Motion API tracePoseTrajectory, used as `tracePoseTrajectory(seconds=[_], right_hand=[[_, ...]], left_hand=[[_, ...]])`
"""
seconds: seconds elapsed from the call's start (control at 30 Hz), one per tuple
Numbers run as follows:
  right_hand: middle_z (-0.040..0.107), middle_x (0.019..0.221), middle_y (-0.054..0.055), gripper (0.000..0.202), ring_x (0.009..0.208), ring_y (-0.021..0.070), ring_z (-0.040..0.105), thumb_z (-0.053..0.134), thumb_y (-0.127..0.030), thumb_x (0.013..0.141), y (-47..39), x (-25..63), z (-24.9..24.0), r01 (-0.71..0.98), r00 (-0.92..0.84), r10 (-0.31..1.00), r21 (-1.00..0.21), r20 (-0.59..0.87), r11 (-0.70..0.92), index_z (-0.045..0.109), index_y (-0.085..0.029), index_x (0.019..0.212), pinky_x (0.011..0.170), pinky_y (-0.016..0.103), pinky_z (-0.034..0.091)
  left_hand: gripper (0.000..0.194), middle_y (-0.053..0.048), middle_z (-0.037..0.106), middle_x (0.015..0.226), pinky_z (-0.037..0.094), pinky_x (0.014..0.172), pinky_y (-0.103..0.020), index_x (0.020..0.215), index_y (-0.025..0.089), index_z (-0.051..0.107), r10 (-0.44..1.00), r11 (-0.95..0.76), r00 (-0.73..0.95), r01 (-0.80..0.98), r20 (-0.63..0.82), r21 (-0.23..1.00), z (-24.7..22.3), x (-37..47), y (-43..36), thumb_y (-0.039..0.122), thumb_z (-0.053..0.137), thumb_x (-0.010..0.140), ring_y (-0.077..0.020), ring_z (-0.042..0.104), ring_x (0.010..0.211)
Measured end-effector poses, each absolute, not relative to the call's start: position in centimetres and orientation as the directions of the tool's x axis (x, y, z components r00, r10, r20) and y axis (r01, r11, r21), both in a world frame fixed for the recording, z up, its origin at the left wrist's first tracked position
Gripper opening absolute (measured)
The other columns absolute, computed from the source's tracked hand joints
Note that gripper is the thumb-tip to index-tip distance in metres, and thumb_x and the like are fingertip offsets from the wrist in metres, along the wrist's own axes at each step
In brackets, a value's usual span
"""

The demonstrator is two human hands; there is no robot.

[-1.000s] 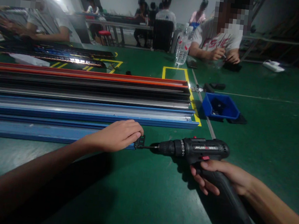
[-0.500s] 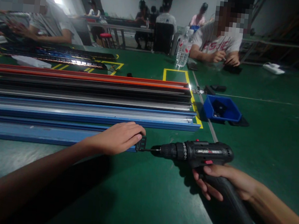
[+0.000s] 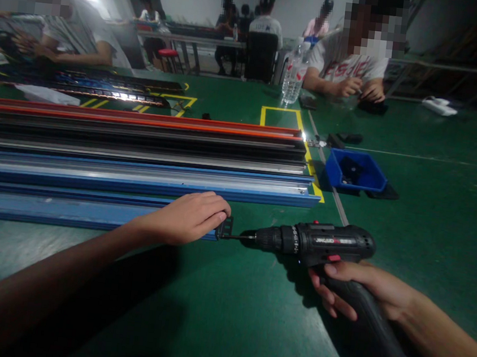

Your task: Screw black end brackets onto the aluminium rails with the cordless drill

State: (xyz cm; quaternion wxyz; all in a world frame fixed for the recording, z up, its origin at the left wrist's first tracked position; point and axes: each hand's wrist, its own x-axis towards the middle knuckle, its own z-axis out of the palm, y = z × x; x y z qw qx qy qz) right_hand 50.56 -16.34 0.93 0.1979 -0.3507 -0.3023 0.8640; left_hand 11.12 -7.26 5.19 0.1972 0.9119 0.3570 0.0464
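My left hand (image 3: 195, 218) is closed over the right end of the nearest blue metal rail (image 3: 60, 210), its fingers at a black end cap (image 3: 225, 228) there. My right hand (image 3: 350, 284) is wrapped round the handle of a black cordless drill (image 3: 325, 244), which points left. From the chuck a thin driver bit (image 3: 237, 237) reaches the lower part of the end cap. Whether a screw sits at the bit's tip is too small to tell.
Behind lie more blue, silver, black and orange rails (image 3: 142, 120). A blue bin (image 3: 355, 182) with black parts stands right of them. Farther back are water bottles (image 3: 292, 76) and a seated person (image 3: 343, 70) across the green table (image 3: 437, 233).
Both hands, the drill and the rail hold nearly the same positions. A small light now shows beneath the drill's body; the view has shifted very slightly.
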Motion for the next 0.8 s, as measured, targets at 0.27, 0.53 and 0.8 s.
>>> tracePoseTrajectory(seconds=[0.27, 0.53, 0.8], right_hand=[[0.07, 0.077, 0.002, 0.032, 0.051, 0.0064, 0.06, 0.078, -0.042, 0.098, -16.28, 50.6, 0.96, -0.136, -0.691, 0.552, -0.666, -0.466, -0.733, 0.079, -0.011, 0.102, 0.068, 0.024, 0.059], [0.07, 0.077, 0.001, 0.03, 0.052, 0.0062, 0.06, 0.074, -0.041, 0.101, -16.17, 50.66, 0.77, -0.145, -0.706, 0.558, -0.682, -0.437, -0.717, 0.078, -0.011, 0.103, 0.069, 0.024, 0.059], [0.072, 0.083, 0.003, 0.034, 0.054, 0.0065, 0.062, 0.074, -0.043, 0.101, -15.99, 50.65, 1.08, -0.125, -0.71, 0.543, -0.679, -0.448, -0.723, 0.078, -0.01, 0.109, 0.068, 0.023, 0.058]], left_hand=[[0.041, -0.009, 0.074, 0.116, 0.049, 0.099, -0.04, 0.117, 0.018, 0.069, 0.671, -0.664, 0.739, 0.637, -0.062, 0.392, 5.29, 11.22, -7.22, 0.036, 0.033, 0.112, -0.0251, 0.066, 0.109], [0.041, -0.009, 0.074, 0.117, 0.05, 0.099, -0.041, 0.117, 0.018, 0.07, 0.679, -0.657, 0.732, 0.643, -0.063, 0.392, 5.29, 11.19, -7.24, 0.037, 0.034, 0.112, -0.0251, 0.066, 0.109], [0.041, -0.01, 0.074, 0.117, 0.05, 0.1, -0.041, 0.117, 0.018, 0.07, 0.672, -0.668, 0.739, 0.637, -0.055, 0.386, 5.24, 11.21, -7.25, 0.037, 0.033, 0.112, -0.0249, 0.066, 0.11]])
